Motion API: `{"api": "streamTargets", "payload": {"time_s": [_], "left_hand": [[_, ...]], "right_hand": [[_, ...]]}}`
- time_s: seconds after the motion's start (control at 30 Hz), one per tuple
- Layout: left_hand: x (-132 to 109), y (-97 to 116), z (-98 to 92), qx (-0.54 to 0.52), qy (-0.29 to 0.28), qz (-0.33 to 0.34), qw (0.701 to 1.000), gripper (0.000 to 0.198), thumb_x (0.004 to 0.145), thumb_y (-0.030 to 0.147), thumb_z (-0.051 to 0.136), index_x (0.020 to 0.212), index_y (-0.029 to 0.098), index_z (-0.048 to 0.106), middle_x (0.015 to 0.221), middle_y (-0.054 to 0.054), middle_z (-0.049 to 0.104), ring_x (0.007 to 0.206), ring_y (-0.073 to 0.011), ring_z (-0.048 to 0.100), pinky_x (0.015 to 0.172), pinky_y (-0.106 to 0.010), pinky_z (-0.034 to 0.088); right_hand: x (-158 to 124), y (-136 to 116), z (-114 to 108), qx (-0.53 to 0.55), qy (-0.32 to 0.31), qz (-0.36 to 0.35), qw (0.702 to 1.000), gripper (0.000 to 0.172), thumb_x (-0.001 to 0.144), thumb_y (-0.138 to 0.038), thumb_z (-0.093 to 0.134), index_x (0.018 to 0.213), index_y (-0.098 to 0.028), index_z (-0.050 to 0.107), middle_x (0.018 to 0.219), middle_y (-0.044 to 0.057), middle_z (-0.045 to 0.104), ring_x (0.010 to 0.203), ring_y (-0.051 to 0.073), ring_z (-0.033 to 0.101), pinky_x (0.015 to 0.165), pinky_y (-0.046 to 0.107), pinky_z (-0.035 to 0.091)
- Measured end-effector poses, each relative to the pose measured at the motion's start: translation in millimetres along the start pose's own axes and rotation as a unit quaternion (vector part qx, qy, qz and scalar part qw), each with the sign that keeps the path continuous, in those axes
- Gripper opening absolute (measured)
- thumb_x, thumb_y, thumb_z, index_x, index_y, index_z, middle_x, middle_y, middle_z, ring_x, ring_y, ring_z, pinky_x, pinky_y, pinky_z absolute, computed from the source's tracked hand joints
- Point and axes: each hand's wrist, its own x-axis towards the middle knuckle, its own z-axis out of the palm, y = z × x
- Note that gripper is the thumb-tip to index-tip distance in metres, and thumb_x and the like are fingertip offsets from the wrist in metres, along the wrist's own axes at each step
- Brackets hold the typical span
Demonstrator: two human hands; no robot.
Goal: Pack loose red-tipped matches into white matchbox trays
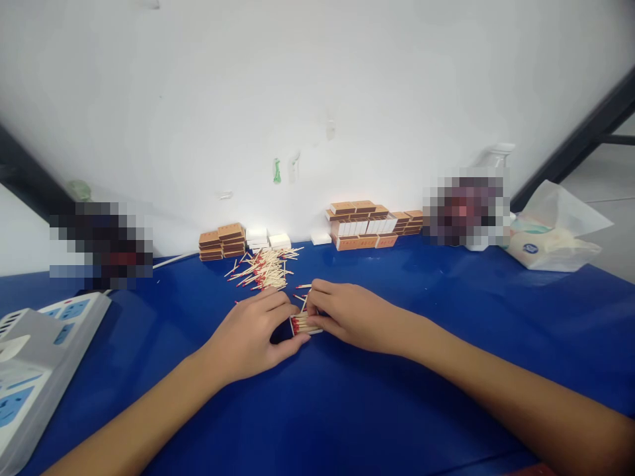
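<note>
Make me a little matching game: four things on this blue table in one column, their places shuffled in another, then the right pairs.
1. Loose matches
2. Matchbox tray
3. Power strip
4. Plastic pack

A. Far left of the picture
B. Between left hand and right hand
C. Far right of the picture
D. Heaped beyond the hands

Pairs: 1-D, 2-B, 3-A, 4-C

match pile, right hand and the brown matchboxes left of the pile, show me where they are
match pile [268,267]: head view, on sticks near its middle
right hand [347,314]: head view, on the back of the hand
brown matchboxes [232,242]: head view, on the right-hand column
</note>
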Motion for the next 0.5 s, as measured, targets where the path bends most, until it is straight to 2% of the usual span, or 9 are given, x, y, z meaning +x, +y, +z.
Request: {"api": "streamTargets", "payload": {"time_s": [0.17, 0.3, 0.4, 0.5], "left_hand": [[0.5, 0.1, -0.2, 0.0, -0.002, -0.002, 1.0, 0.024, 0.097, 0.04, 0.066, 0.106, 0.018, 0.071, 0.094, -0.006, 0.069, 0.088, -0.0219, 0.067, 0.078, -0.037, 0.057], [0.8, 0.1, 0.0, 0.001, -0.003, 0.0, 1.0, 0.025, 0.097, 0.041, 0.066, 0.107, 0.018, 0.071, 0.095, -0.006, 0.07, 0.088, -0.0221, 0.067, 0.078, -0.037, 0.057], [0.8, 0.3, -0.5, 0.0, -0.008, -0.001, 1.0, 0.025, 0.097, 0.04, 0.067, 0.108, 0.018, 0.071, 0.095, -0.007, 0.07, 0.088, -0.0223, 0.067, 0.077, -0.037, 0.057], [0.2, 0.9, -1.3, -0.003, -0.017, 0.004, 1.0, 0.024, 0.097, 0.04, 0.066, 0.108, 0.019, 0.071, 0.097, -0.007, 0.071, 0.09, -0.0225, 0.067, 0.079, -0.037, 0.058]], "right_hand": [[1.5, 0.7, -2.1, -0.007, -0.016, -0.002, 1.0, 0.022, 0.107, -0.029, 0.052, 0.107, -0.013, 0.068, 0.11, 0.009, 0.065, 0.086, 0.019, 0.063, 0.073, 0.032, 0.045], [0.5, 2.2, -1.1, 0.014, -0.008, -0.009, 1.0, 0.016, 0.105, -0.026, 0.056, 0.107, -0.015, 0.068, 0.109, 0.008, 0.065, 0.086, 0.017, 0.063, 0.072, 0.03, 0.043], [0.6, 4.0, -0.5, 0.041, 0.041, 0.001, 0.998, 0.014, 0.104, -0.027, 0.058, 0.101, -0.018, 0.068, 0.101, 0.004, 0.066, 0.079, 0.014, 0.06, 0.069, 0.028, 0.04], [2.0, 8.3, -1.0, 0.035, 0.104, 0.05, 0.993, 0.015, 0.103, -0.029, 0.06, 0.094, -0.018, 0.065, 0.092, 0.002, 0.065, 0.075, 0.013, 0.056, 0.066, 0.028, 0.037]]}}
